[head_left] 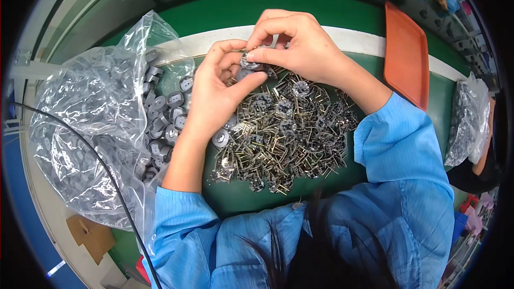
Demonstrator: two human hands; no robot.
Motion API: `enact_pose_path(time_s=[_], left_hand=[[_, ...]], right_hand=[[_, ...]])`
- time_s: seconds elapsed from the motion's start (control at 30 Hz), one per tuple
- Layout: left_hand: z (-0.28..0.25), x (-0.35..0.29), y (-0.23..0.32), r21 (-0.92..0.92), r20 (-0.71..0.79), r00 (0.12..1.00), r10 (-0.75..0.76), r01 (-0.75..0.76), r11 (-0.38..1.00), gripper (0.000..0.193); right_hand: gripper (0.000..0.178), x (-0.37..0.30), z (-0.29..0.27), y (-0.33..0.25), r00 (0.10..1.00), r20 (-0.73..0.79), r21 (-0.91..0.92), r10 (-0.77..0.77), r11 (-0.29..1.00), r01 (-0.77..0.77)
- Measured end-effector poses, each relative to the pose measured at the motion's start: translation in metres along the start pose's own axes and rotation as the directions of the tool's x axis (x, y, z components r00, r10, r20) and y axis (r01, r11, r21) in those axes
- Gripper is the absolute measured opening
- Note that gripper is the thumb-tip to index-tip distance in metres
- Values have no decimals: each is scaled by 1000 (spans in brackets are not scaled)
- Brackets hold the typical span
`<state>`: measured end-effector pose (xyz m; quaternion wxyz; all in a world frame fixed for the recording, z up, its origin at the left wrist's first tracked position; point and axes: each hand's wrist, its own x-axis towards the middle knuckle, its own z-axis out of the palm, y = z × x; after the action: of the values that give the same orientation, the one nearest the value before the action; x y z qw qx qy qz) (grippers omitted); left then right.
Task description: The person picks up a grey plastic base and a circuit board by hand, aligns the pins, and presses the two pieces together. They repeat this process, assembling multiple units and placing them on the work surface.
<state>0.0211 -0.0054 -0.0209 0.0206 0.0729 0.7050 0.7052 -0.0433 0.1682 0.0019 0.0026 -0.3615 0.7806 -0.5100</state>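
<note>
My right hand [302, 40] pinches a small round circuit board [250, 62] between thumb and fingertips. Just under it is a grey round plastic cap [243, 73], held in the curled fingers of my left hand [219, 83]. The two parts meet or overlap; whether the board is seated in the cap cannot be made out. Below my hands spreads a heap of round circuit boards with brass-coloured pins [289, 123]. Left of my left wrist lie several loose grey plastic caps [160, 123], partly spilling from a clear plastic bag [88, 123].
An orange tray [407, 56] lies at the right, across the white edge strip [353, 40] of the green table [342, 174]. Another clear bag of parts [468, 120] is farther right, beside another person's arm [483, 144]. A black cable [88, 142] crosses the left side. A cardboard piece [91, 235] lies lower left.
</note>
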Motion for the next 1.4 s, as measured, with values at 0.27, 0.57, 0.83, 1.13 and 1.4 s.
enact_pose_path(time_s=[0.27, 0.57, 0.83, 1.13, 1.4], left_hand=[[-5, 4, -15, 113, -51, 991, 124, -118, 987, 37], [-6, 0, -12, 349, -71, 980, 187, -151, 925, 34], [-6, 0, -7, 561, -122, 982, 145, -53, 826, 41], [-4, -5, -8, 586, -97, 972, 213, -117, 802, 23], [2, -8, -4, 689, -103, 967, 232, -99, 718, 26]], right_hand=[[18, 2, 4, -4, 998, 20, 1, 60, 998, -60], [16, 1, 6, 0, 978, 84, 177, 192, 963, -204], [11, 3, 3, 3, 994, -17, -27, 105, 994, -105], [15, 118, -41, 131, 911, -365, -326, 192, 890, -318], [18, 138, -58, 170, 829, -529, -500, 180, 723, -476]])
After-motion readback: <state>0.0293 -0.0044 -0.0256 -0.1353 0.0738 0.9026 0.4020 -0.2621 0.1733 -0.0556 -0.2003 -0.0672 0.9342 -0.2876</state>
